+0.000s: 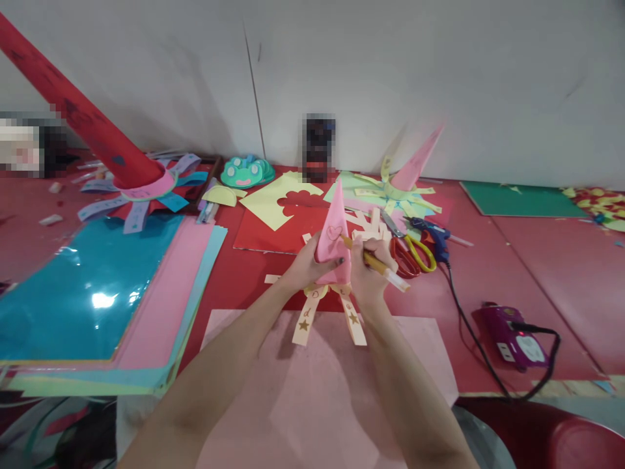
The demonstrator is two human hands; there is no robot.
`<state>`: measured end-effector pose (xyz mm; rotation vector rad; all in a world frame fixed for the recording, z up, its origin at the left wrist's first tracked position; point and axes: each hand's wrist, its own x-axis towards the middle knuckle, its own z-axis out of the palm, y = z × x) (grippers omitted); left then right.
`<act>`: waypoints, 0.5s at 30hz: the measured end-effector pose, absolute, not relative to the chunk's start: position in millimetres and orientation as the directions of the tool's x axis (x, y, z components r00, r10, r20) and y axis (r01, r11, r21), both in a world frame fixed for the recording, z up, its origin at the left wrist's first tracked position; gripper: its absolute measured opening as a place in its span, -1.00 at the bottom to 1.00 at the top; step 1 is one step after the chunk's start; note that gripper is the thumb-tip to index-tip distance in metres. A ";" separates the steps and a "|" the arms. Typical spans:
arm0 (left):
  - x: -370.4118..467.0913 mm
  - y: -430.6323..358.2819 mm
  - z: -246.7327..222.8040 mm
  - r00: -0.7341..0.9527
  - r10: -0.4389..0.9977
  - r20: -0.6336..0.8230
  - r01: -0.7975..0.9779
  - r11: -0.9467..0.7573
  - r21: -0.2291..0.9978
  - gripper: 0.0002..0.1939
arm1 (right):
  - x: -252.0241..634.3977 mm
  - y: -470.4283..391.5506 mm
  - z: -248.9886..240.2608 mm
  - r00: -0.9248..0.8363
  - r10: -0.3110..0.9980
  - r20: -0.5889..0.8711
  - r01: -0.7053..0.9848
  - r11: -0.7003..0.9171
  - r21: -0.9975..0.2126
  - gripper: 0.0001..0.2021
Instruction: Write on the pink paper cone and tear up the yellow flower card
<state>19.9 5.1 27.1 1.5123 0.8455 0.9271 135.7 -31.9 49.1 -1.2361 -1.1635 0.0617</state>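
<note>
A pink paper cone (pixel 334 215) stands upright in front of me, with a heart outline drawn on its side. My left hand (pixel 308 262) grips the cone low on its left side, the thumb across its front. In my right hand (pixel 370 270) is a marker pen (pixel 378 264) with a golden-brown barrel, its tip close to the heart. Whether the tip touches the paper I cannot tell. Pale paper strips (pixel 307 319) with letters and gold stars spread from the cone's base. A pale pink sheet (pixel 293 391) lies beneath, nearer to me.
Scissors (pixel 415 254) and a blue glue gun (pixel 436 238) lie right of my hand; a cord runs to a purple power box (pixel 515 339). Stacked coloured sheets (pixel 156 293) lie left. Behind stand a red cone (pixel 88 117), a second pink cone (pixel 417 159) and green frog-face cutouts (pixel 247 172).
</note>
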 end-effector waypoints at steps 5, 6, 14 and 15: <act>19.9 5.8 25.7 0.440 0.892 0.104 0.012 -0.121 0.993 -0.49 | 135.5 -31.8 48.3 0.452 0.602 0.658 0.520 0.422 -0.743 -0.68; 19.9 5.8 25.7 0.441 0.891 0.109 0.007 -0.125 0.992 -0.50 | 135.6 -31.6 47.9 0.448 0.602 0.661 0.523 0.423 -0.740 -0.68; 19.9 4.5 28.8 0.432 0.896 0.101 0.019 -0.120 0.993 -0.55 | 137.3 -29.6 43.9 0.438 0.593 0.676 0.547 0.421 -0.723 -0.67; 19.9 4.4 29.2 0.430 0.898 0.099 0.019 -0.119 0.993 -0.55 | 137.1 -29.8 44.6 0.434 0.588 0.683 0.551 0.426 -0.717 -0.67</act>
